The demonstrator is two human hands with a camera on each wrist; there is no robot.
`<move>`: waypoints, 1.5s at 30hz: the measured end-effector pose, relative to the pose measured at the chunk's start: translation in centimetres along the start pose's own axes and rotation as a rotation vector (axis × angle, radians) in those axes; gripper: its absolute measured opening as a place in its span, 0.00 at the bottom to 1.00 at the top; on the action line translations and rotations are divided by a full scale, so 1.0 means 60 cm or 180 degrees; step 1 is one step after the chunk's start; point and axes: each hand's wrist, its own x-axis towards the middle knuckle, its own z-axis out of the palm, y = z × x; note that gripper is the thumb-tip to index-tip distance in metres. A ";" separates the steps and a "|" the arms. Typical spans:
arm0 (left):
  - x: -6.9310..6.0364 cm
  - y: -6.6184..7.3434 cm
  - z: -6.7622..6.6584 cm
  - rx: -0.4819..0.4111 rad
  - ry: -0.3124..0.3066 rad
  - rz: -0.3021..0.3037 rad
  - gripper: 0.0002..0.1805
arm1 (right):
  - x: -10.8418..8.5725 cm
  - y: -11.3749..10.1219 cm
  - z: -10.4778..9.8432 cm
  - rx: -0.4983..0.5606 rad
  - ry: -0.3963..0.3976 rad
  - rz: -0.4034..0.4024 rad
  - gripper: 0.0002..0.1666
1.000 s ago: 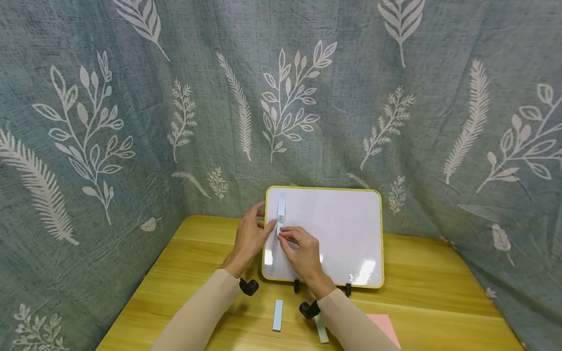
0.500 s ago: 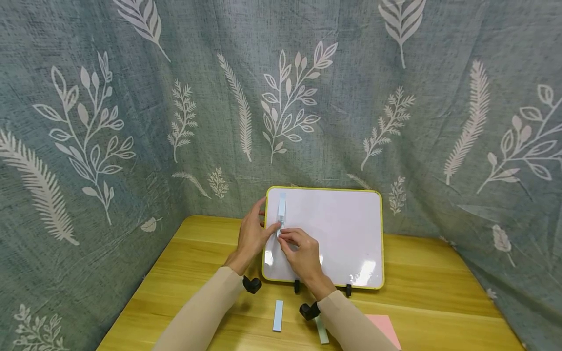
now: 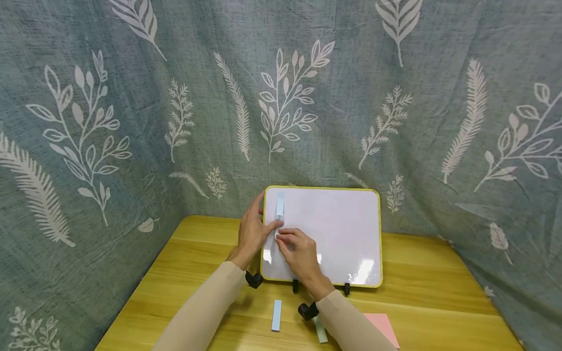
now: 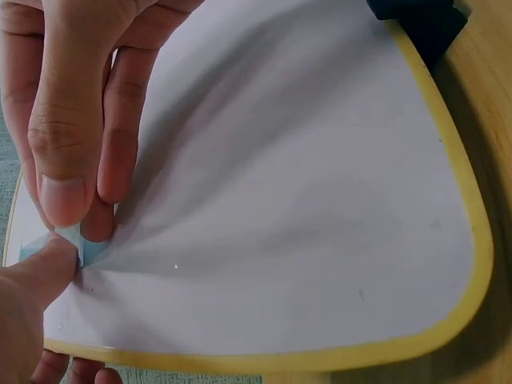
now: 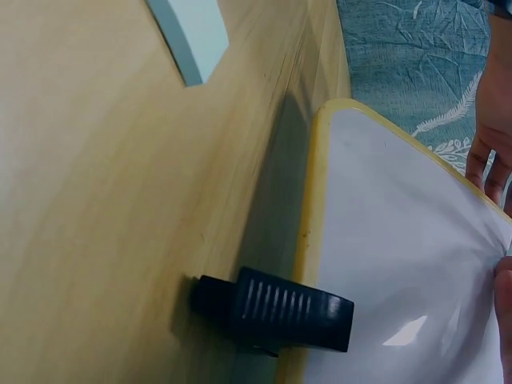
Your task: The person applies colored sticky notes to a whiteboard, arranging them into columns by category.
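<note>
- Fingers of the right hand point(image 3: 300, 251): thumb and fingertips brought together, pinching a pale blue sticky strip point(image 4: 94, 250).
- Fingers of the left hand point(image 3: 252, 234): thumb pressed on the strip against the board's face, the others behind the board's left edge, so that the edge lies between them.
- Position of the strip: left part of the whiteboard point(image 3: 335, 231), largely hidden by both hands in the head view.
- Just above it, an upper blue strip point(image 3: 280, 207) lies lengthwise on the same face, near the yellow frame point(image 3: 381, 234).
- Black feet point(image 3: 295, 286) support the lower edge on the wood-grain table point(image 3: 421, 282).
- In front of the board: a blue sticky pad point(image 3: 276, 316), a green sticky pad point(image 3: 321, 334) and a pink sheet point(image 3: 383, 327), the latter two partly covered by the right arm.
- Background: leaf-patterned curtain point(image 3: 329, 146).
</note>
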 end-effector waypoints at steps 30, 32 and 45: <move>0.007 0.007 -0.013 -0.0154 -0.0092 -0.0048 0.46 | -0.003 -0.006 -0.013 -0.0064 -0.0169 0.0048 0.07; 0.004 0.008 -0.017 -0.0155 -0.0125 -0.0038 0.46 | -0.005 -0.006 -0.015 -0.0067 -0.0210 0.0063 0.07; -0.014 0.008 -0.031 -0.0099 -0.0283 -0.0015 0.43 | -0.015 -0.003 -0.027 -0.0009 -0.0317 0.0071 0.07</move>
